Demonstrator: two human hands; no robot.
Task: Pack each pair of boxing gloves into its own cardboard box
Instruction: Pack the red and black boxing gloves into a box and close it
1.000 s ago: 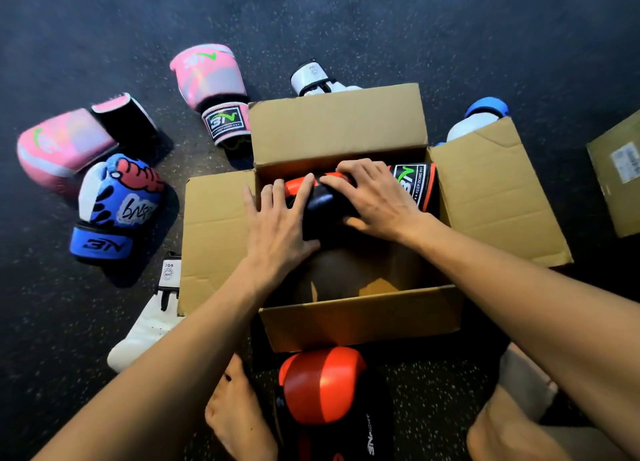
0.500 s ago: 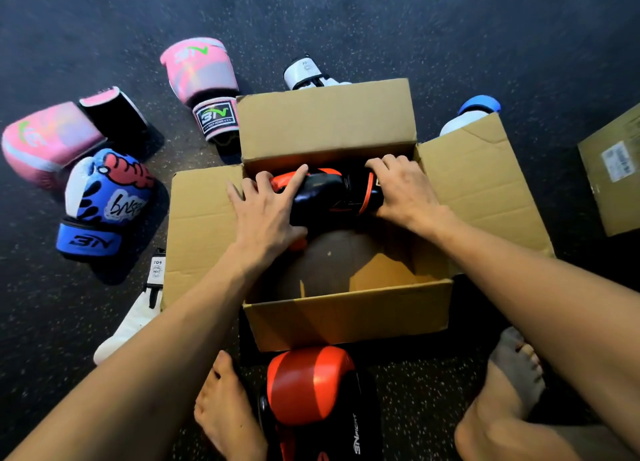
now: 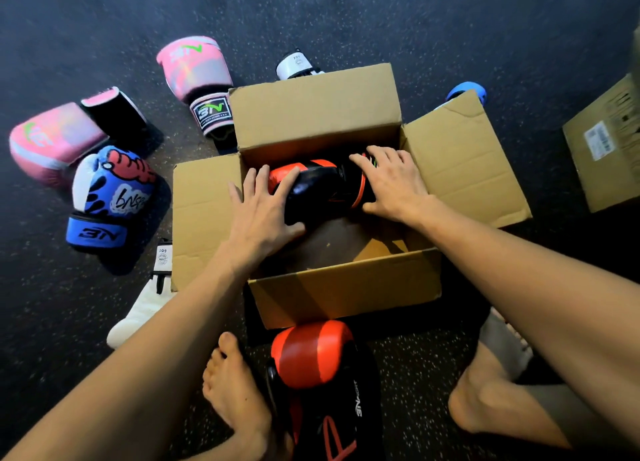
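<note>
An open cardboard box (image 3: 346, 287) stands on the dark floor in front of me. A red-and-black boxing glove (image 3: 320, 187) lies inside it against the far wall. My left hand (image 3: 259, 208) presses on the glove's padded end with straight fingers. My right hand (image 3: 394, 180) lies over its cuff end with fingers spread. Its matching red-and-black glove (image 3: 318, 363) lies on the floor just before the box, between my bare feet.
Two pink gloves (image 3: 194, 69) (image 3: 52, 138), a blue patterned glove (image 3: 110, 197) and a white glove (image 3: 142, 311) lie left of the box. Another white glove's cuff (image 3: 294, 64) and a blue-cuffed glove (image 3: 467, 92) peek out behind it. A second cardboard box (image 3: 606, 142) sits at the right.
Both hands have pushed the red-and-black glove lower and flatter into the box's far side. The view has shifted slightly.
</note>
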